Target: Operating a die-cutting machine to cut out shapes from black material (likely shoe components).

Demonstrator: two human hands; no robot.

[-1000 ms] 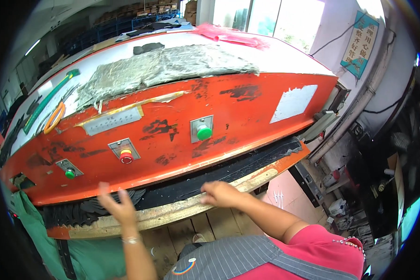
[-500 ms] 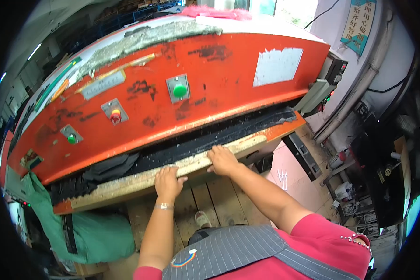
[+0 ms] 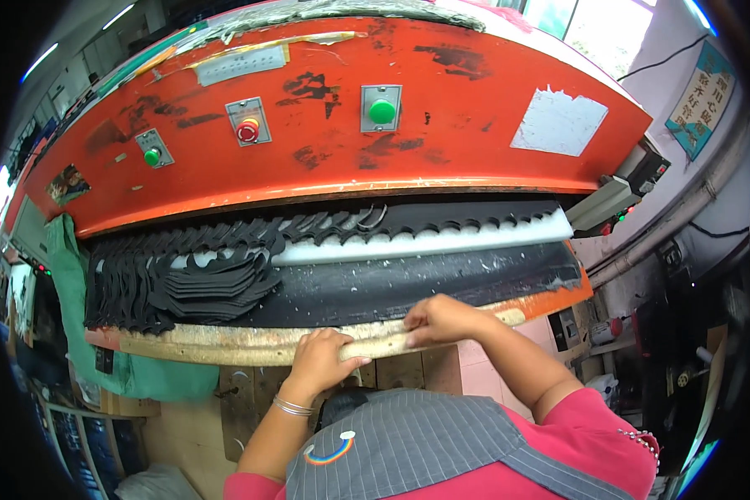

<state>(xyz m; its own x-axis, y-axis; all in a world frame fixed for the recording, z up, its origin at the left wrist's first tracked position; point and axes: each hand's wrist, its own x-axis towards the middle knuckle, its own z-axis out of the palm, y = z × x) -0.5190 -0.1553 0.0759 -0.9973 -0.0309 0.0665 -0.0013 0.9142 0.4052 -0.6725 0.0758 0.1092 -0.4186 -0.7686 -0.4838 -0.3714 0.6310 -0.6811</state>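
Observation:
Both my hands are at the long wooden front edge (image 3: 250, 350) of a sliding bed under a red press machine (image 3: 308, 167). My left hand (image 3: 321, 360) has its fingers curled over that edge, thumb along its front. To the right, my right hand (image 3: 443, 323) is closed with bent fingers on the same edge. On the black bed surface (image 3: 425, 287) lies a stack of dark cut-out pieces (image 3: 217, 287). Behind it runs a thick white slab (image 3: 442, 243) under a black sheet with a scalloped edge (image 3: 475, 217).
The machine front carries a large green button (image 3: 382, 112), a red knob (image 3: 247, 130) and a small green button (image 3: 152, 157). A green cloth (image 3: 67, 267) hangs at the bed's left end. At the right end is a grey bracket (image 3: 600, 204).
The bed has slid out toward me from under the red machine. The white slab, scalloped black sheet and dark cut pieces have come into view. My view has shifted too.

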